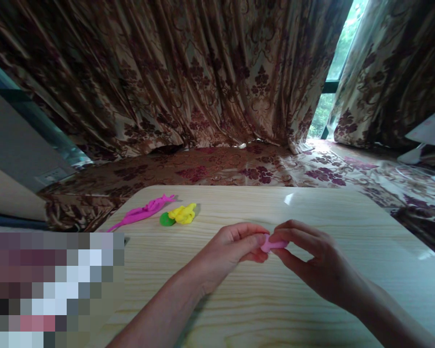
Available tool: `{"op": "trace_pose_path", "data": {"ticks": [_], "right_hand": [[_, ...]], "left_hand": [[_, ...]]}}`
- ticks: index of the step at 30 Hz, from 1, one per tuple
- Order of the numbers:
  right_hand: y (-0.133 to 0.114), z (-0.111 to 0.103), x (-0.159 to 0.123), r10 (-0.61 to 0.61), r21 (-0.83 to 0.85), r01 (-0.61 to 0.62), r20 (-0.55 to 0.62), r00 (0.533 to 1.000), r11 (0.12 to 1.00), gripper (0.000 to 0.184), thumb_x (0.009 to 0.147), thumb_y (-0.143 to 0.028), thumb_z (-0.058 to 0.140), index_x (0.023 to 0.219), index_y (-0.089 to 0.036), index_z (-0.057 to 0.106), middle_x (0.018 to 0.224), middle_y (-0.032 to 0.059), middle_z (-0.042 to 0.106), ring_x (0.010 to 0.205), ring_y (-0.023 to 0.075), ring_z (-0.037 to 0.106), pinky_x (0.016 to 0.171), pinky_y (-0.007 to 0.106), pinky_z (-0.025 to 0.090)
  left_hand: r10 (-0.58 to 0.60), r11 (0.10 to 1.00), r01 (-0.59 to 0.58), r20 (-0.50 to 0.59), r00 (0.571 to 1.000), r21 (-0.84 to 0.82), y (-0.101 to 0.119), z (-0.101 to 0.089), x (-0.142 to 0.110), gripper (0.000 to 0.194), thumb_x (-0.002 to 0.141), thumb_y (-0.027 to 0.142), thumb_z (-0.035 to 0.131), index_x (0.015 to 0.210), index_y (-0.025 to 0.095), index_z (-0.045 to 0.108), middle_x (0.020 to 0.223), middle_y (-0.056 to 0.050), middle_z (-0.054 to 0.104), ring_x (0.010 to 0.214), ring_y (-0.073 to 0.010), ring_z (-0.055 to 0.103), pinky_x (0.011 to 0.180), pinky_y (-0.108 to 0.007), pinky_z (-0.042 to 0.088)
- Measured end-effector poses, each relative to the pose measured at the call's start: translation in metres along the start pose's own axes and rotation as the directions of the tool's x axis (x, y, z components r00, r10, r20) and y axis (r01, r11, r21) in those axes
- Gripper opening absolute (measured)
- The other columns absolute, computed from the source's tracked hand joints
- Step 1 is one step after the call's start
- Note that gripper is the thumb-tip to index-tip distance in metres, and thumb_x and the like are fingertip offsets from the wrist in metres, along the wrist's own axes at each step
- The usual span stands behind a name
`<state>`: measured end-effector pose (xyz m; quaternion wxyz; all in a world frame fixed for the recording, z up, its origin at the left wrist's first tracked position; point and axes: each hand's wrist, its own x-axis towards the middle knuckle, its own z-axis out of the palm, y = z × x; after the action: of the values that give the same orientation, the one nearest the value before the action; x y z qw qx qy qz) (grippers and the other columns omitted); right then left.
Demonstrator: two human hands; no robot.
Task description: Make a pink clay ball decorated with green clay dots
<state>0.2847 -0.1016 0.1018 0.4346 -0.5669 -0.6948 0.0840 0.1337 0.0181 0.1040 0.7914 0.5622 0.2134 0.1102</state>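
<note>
Between my two hands, above the middle of the table, is a small lump of light pink modelling clay (pixel 274 244). My left hand (pixel 244 244) pinches its left end between thumb and fingers. On its right side, my right hand (pixel 308 246) grips it with thumb and fingertips, partly covering it. Farther back on the left lies a long, wrinkled strip of magenta clay (pixel 144 211). Beside it sits a crumpled yellow clay lump (pixel 183 214), touching a round green clay piece (pixel 167 219).
The light wood-grain table (pixel 217 304) has rounded far corners. Behind it is a ledge covered in floral cloth (pixel 217 166), under patterned curtains (pixel 210 72). A white lamp (pixel 429 130) stands at the far right. A blurred-out patch hides the lower left.
</note>
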Motion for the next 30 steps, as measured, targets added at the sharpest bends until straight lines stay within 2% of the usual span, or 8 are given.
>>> {"op": "trace_pose_path", "data": {"ticks": [3,8,12,17,21,23,27,30], "right_hand": [[-0.0005,-0.0006,0.0001,0.035,-0.011,-0.035,-0.007,0.999,0.999,0.024,0.082,-0.014,0.06,0.105,-0.023,0.059,0.094,0.0017,0.06,0.082,0.0135,0.058,0.071,0.025,0.048],[-0.0001,0.0012,-0.0008,0.035,-0.022,-0.034,0.014,0.999,0.999,0.013,0.085,-0.014,0.057,0.094,-0.022,0.061,0.092,0.0017,0.06,0.081,0.0133,0.058,0.07,0.025,0.047],[0.0006,0.0015,-0.0012,0.019,-0.02,-0.019,0.015,1.0,1.0,0.018,0.086,-0.013,0.055,0.098,-0.024,0.063,0.091,0.0012,0.06,0.08,0.0126,0.058,0.07,0.025,0.048],[-0.0001,-0.0008,-0.0003,0.065,-0.021,-0.065,0.026,0.998,0.998,0.026,0.082,-0.014,0.061,0.107,-0.023,0.059,0.098,0.0017,0.059,0.086,0.0136,0.058,0.075,0.025,0.047],[0.0001,0.0,-0.0007,0.062,-0.017,-0.062,0.03,0.998,0.998,0.011,0.085,-0.015,0.057,0.092,-0.021,0.061,0.092,0.0011,0.06,0.08,0.0124,0.058,0.071,0.025,0.047],[0.0009,0.0013,-0.0012,0.054,-0.016,-0.053,0.019,0.998,0.998,0.012,0.085,-0.014,0.056,0.093,-0.022,0.061,0.091,0.0011,0.06,0.079,0.0123,0.058,0.07,0.025,0.047],[0.0028,0.0028,-0.0019,0.041,-0.021,-0.041,0.002,0.999,0.999,0.017,0.086,-0.012,0.054,0.097,-0.023,0.062,0.091,0.0009,0.06,0.08,0.0124,0.058,0.069,0.025,0.047],[0.0032,0.0014,-0.0017,0.045,-0.02,-0.044,0.013,0.999,0.999,0.02,0.085,-0.012,0.055,0.1,-0.024,0.061,0.094,0.0014,0.06,0.083,0.0131,0.058,0.072,0.026,0.047]], "left_hand": [[0.016,0.999,-0.016,-0.003,1.0,-0.03,-0.0006,-0.001,0.0012,0.023,0.076,0.026,0.065,0.095,0.013,0.063,0.094,-0.008,0.065,0.08,-0.0133,0.059,0.083,-0.032,0.044],[-0.007,0.998,0.007,0.002,1.0,-0.065,-0.0021,-0.0011,0.0014,0.023,0.075,0.024,0.067,0.094,0.012,0.062,0.092,-0.007,0.064,0.081,-0.0143,0.06,0.086,-0.035,0.043],[-0.008,0.998,0.008,-0.008,1.0,-0.069,-0.0043,-0.001,0.0024,0.023,0.072,0.019,0.069,0.094,0.013,0.062,0.091,-0.005,0.063,0.083,-0.0143,0.059,0.087,-0.034,0.042],[0.032,0.999,-0.033,-0.038,0.999,-0.014,-0.0036,0.0,0.0034,0.02,0.07,0.016,0.069,0.089,0.015,0.062,0.091,-0.003,0.062,0.085,-0.0127,0.057,0.082,-0.027,0.04],[0.053,0.998,-0.051,-0.07,0.996,0.034,-0.0028,0.0015,0.0029,0.019,0.069,0.013,0.069,0.086,0.016,0.062,0.084,0.0,0.062,0.077,-0.0088,0.056,0.073,-0.021,0.038],[0.062,0.997,-0.059,-0.081,0.995,0.041,-0.0037,0.0019,0.0028,0.022,0.068,0.012,0.069,0.088,0.016,0.063,0.085,0.0,0.062,0.077,-0.0083,0.056,0.072,-0.021,0.038],[0.018,1.0,-0.019,-0.07,0.997,-0.014,-0.0061,0.0025,0.0031,0.023,0.073,0.022,0.068,0.094,0.016,0.063,0.093,-0.004,0.064,0.082,-0.0114,0.058,0.082,-0.027,0.042],[-0.001,0.999,-0.001,-0.054,0.999,-0.047,-0.0064,0.0028,0.0032,0.023,0.075,0.029,0.066,0.092,0.013,0.063,0.092,-0.007,0.065,0.083,-0.014,0.06,0.086,-0.033,0.043]]}}
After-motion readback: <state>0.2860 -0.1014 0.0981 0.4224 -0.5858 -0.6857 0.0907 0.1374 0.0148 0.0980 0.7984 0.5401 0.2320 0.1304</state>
